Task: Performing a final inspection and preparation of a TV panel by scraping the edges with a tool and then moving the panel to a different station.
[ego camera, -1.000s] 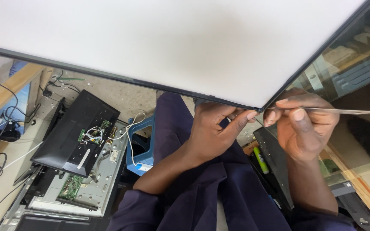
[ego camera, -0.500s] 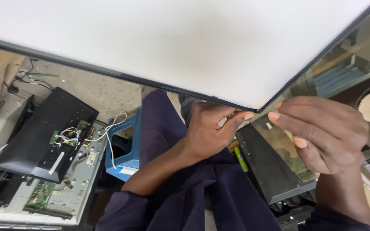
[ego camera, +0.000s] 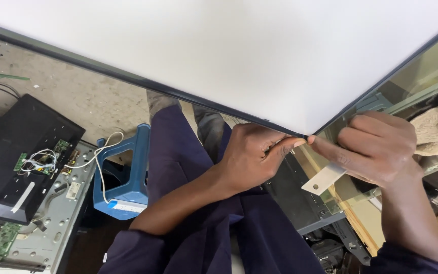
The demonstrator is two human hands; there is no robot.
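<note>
My left hand (ego camera: 257,157) pinches the white panel's (ego camera: 239,56) corner; my right hand (ego camera: 376,147) grips a flat pry tool (ego camera: 324,179). The frame looks barely parted, most edges still seated.

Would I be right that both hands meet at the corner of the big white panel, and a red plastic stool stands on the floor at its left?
Not quite: the head view shows the stool is blue, not red. The left hand and right hand do meet at the corner of the white panel.
</note>
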